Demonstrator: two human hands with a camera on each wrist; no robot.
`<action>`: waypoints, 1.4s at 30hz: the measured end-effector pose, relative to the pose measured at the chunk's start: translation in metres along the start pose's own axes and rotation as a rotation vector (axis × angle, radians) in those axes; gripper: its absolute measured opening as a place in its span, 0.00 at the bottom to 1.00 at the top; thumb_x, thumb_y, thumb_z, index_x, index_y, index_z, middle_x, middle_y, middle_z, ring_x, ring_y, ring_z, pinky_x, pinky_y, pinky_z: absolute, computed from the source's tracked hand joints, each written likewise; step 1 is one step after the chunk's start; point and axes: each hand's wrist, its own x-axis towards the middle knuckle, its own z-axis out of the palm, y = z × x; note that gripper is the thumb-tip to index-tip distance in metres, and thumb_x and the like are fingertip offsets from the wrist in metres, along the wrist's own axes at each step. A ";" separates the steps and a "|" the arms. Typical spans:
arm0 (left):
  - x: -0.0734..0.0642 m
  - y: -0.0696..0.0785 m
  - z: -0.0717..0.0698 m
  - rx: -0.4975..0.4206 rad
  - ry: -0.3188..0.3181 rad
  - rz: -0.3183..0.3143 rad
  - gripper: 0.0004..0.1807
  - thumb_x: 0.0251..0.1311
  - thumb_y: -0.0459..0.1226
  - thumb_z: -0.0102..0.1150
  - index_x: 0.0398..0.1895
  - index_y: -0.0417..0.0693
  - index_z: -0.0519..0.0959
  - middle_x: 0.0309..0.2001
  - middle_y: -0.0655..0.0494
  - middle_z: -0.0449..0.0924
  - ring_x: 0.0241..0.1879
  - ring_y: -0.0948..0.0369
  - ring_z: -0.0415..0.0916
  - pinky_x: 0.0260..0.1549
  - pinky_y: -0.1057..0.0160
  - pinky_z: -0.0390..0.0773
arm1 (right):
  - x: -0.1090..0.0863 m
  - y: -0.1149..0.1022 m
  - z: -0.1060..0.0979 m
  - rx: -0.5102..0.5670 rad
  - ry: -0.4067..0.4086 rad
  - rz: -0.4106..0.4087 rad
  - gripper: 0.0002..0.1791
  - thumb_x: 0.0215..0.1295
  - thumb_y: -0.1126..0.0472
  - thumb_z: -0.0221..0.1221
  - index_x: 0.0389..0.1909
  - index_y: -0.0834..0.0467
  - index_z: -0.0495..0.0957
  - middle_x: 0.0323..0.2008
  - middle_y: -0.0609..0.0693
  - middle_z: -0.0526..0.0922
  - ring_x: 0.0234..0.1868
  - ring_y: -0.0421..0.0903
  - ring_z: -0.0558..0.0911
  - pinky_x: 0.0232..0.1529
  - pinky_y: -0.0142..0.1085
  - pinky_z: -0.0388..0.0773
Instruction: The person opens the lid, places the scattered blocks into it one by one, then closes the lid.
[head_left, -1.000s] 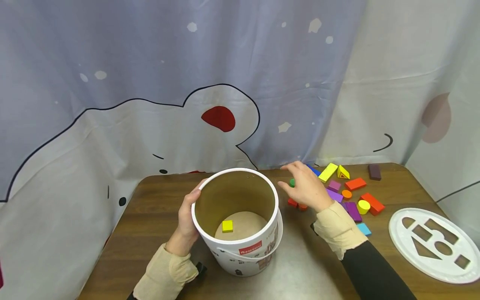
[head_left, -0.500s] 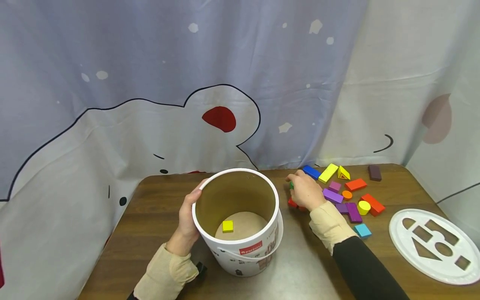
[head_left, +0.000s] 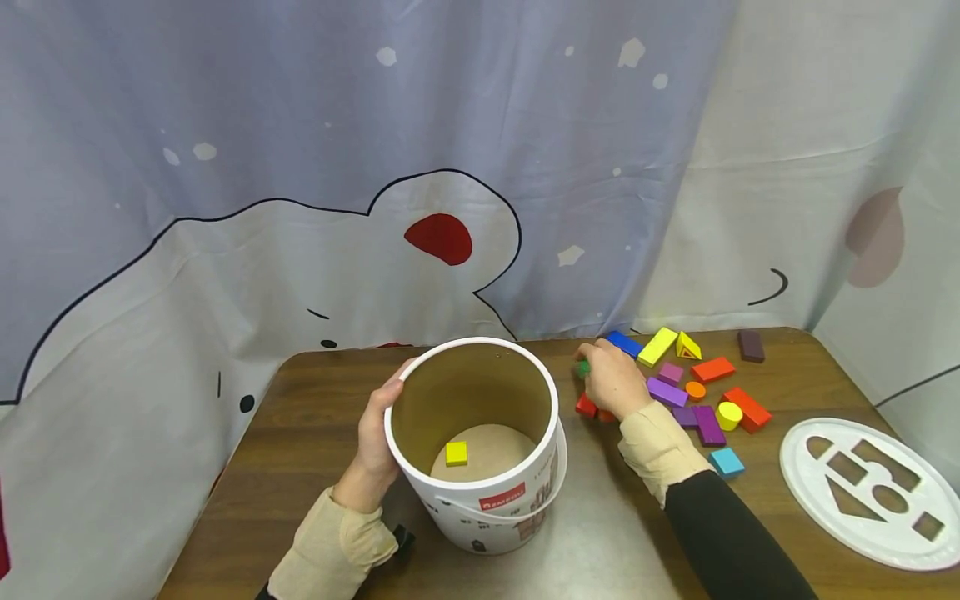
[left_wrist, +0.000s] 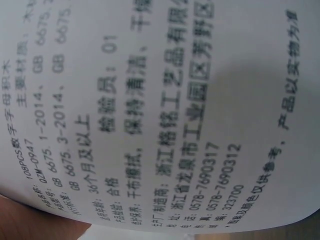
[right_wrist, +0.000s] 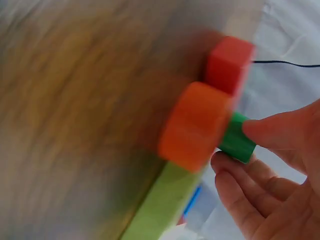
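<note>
My left hand grips the left side of a white bucket, which stands upright on the table. Inside, a yellow square block lies on the bottom. To the right of the bucket, my right hand pinches a small green block between thumb and fingers; the right wrist view shows the green block just past an orange round block. Beside that sit a red block and a yellow-green bar. Printed bucket wall fills most of the left wrist view.
Several coloured blocks lie right of my right hand, among them a purple bar, a yellow cylinder and a light blue block. A white lid with shaped holes lies at the right edge. A curtain hangs behind the table.
My right hand has come down onto the table and its fingers have closed on the green block. The left hand and the bucket have stayed in place.
</note>
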 end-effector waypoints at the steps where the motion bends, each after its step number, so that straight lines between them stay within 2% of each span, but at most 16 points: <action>1: 0.000 0.000 0.000 0.002 0.003 0.000 0.26 0.75 0.50 0.30 0.65 0.61 0.74 0.61 0.62 0.76 0.63 0.58 0.70 0.65 0.51 0.67 | -0.001 -0.002 -0.002 0.022 0.019 -0.009 0.19 0.57 0.72 0.61 0.51 0.60 0.84 0.46 0.61 0.84 0.46 0.61 0.84 0.49 0.55 0.81; 9: 0.000 -0.002 -0.001 -0.004 0.001 0.000 0.26 0.75 0.50 0.29 0.65 0.58 0.73 0.61 0.61 0.76 0.63 0.57 0.70 0.66 0.49 0.66 | -0.013 -0.024 -0.027 0.265 0.144 -0.018 0.14 0.65 0.67 0.64 0.52 0.59 0.84 0.45 0.59 0.85 0.41 0.55 0.85 0.43 0.49 0.82; 17: 0.001 -0.004 0.000 -0.018 -0.012 0.000 0.26 0.75 0.50 0.29 0.65 0.58 0.73 0.61 0.61 0.76 0.63 0.57 0.69 0.66 0.50 0.66 | -0.030 -0.055 -0.066 0.512 0.276 -0.038 0.15 0.66 0.67 0.66 0.54 0.58 0.83 0.48 0.56 0.86 0.41 0.52 0.87 0.47 0.44 0.85; 22: 0.003 -0.005 0.000 -0.026 -0.016 0.002 0.26 0.75 0.50 0.29 0.65 0.58 0.73 0.61 0.61 0.76 0.63 0.57 0.69 0.66 0.51 0.67 | -0.041 -0.074 -0.086 0.593 0.356 -0.083 0.16 0.65 0.68 0.67 0.53 0.58 0.83 0.49 0.53 0.87 0.42 0.48 0.87 0.48 0.29 0.82; 25: 0.003 -0.005 0.001 -0.026 -0.004 -0.001 0.26 0.75 0.50 0.29 0.65 0.60 0.74 0.60 0.62 0.76 0.63 0.58 0.70 0.66 0.52 0.67 | -0.046 -0.085 -0.094 0.646 0.385 -0.115 0.16 0.65 0.69 0.67 0.53 0.58 0.83 0.49 0.52 0.87 0.42 0.45 0.86 0.48 0.24 0.80; 34: 0.001 -0.001 0.001 -0.007 0.007 -0.009 0.26 0.75 0.49 0.28 0.65 0.61 0.74 0.60 0.63 0.77 0.63 0.58 0.70 0.66 0.52 0.67 | -0.069 -0.120 -0.110 0.721 0.425 -0.283 0.18 0.64 0.69 0.68 0.54 0.58 0.83 0.47 0.49 0.86 0.43 0.40 0.85 0.48 0.27 0.82; 42: -0.001 0.000 0.001 0.010 0.010 0.000 0.26 0.75 0.50 0.28 0.65 0.63 0.74 0.60 0.63 0.76 0.63 0.58 0.70 0.64 0.52 0.68 | -0.082 -0.150 -0.107 0.722 0.374 -0.439 0.18 0.62 0.69 0.69 0.53 0.58 0.84 0.46 0.48 0.85 0.43 0.41 0.84 0.48 0.30 0.82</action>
